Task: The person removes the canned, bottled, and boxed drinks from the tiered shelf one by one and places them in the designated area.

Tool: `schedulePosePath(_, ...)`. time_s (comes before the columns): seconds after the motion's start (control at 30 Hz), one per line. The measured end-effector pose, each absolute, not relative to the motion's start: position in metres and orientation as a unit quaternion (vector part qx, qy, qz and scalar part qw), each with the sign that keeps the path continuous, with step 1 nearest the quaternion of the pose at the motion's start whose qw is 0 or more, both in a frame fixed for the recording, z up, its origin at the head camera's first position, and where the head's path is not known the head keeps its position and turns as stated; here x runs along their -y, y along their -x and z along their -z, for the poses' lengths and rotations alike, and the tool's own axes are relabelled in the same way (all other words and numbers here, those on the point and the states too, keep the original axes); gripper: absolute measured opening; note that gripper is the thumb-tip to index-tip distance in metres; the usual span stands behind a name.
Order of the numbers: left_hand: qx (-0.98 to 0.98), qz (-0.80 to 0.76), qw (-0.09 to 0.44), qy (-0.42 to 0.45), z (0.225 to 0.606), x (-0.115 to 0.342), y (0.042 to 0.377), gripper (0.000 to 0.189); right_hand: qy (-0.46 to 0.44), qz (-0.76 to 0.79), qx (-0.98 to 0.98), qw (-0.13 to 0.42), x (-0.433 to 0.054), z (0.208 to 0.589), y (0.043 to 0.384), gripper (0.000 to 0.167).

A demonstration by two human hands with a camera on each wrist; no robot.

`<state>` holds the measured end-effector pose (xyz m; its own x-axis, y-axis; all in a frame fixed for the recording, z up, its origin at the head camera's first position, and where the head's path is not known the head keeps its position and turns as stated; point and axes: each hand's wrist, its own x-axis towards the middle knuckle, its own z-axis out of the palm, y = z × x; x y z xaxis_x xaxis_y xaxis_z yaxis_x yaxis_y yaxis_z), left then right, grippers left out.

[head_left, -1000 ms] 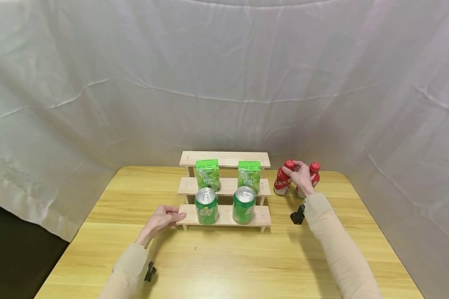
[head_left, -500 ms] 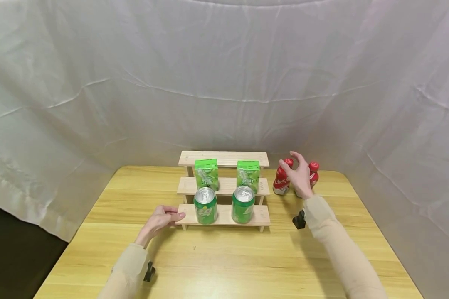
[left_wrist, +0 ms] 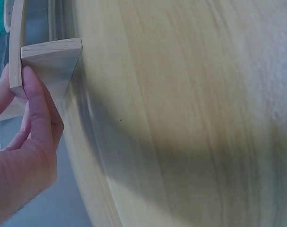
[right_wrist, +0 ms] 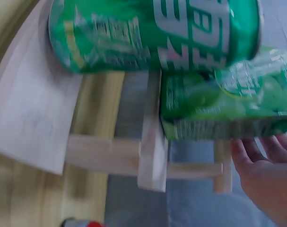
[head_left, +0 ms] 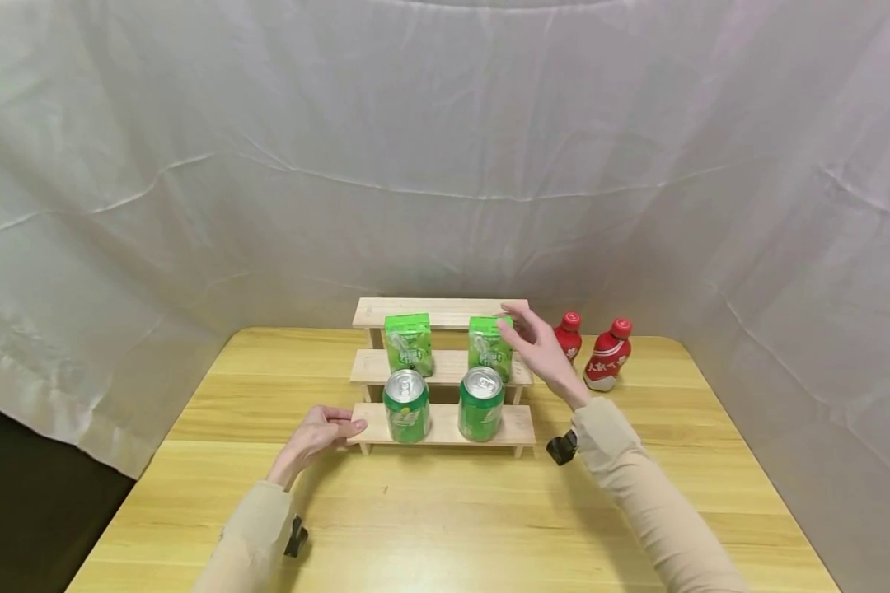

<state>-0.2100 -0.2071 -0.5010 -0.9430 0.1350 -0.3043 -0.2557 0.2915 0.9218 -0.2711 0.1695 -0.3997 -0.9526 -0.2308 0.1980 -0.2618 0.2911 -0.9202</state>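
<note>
My left hand [head_left: 317, 432] pinches the left end of the lowest board of a three-step wooden shelf [head_left: 445, 424]; in the left wrist view the thumb and fingers [left_wrist: 38, 106] hold the board's corner. On that step stand two green drink cans [head_left: 406, 412]. Behind them, on the middle step, are two green juice boxes [head_left: 409, 346]. Reaching from the right, my right hand [head_left: 545, 350] has its thumb and fingers spread at the top of the right juice box [head_left: 485, 350]. In the right wrist view its fingertips [right_wrist: 239, 147] are right at the box's side.
Two red-capped bottles, the right one [head_left: 608, 358] and a partly hidden left one [head_left: 569, 331], stand on the wooden table [head_left: 445, 527] right of the shelf. The top step [head_left: 445, 311] carries nothing. A pale curtain [head_left: 445, 165] surrounds the table's back and sides.
My right hand has let go of the left red bottle's cap, lifted off, and moved left to the right juice box. The left hand stays on the shelf.
</note>
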Motion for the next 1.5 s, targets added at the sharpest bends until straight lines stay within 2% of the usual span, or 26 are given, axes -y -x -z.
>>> schedulePosePath(0.13,-0.785,-0.595,0.166,0.036,0.501,0.207,0.21,0.047,-0.138,-0.592,0.794,-0.004,-0.161,0.401,0.271,0.048)
schedulePosePath(0.33,-0.787,-0.594,0.165,0.034,0.501,0.207,0.211,0.047,-0.134,-0.606,0.784,-0.001,-0.158,0.402,0.271,0.04)
schedulePosePath(0.87,-0.781,-0.6,0.17,0.04,0.5,0.208,0.21,0.048,-0.139,-0.599,0.787,0.043,-0.16,0.395,0.262,0.036)
schedulePosePath(1.1,-0.78,-0.601,0.171,0.04,0.5,0.207,0.21,0.048,-0.139,-0.605,0.781,0.074,-0.19,0.389,0.256,0.038)
schedulePosePath(1.5,-0.774,-0.609,0.169,0.035,0.501,0.208,0.21,0.047,-0.151,-0.566,0.802,0.116,-0.277,0.405,0.242,0.036)
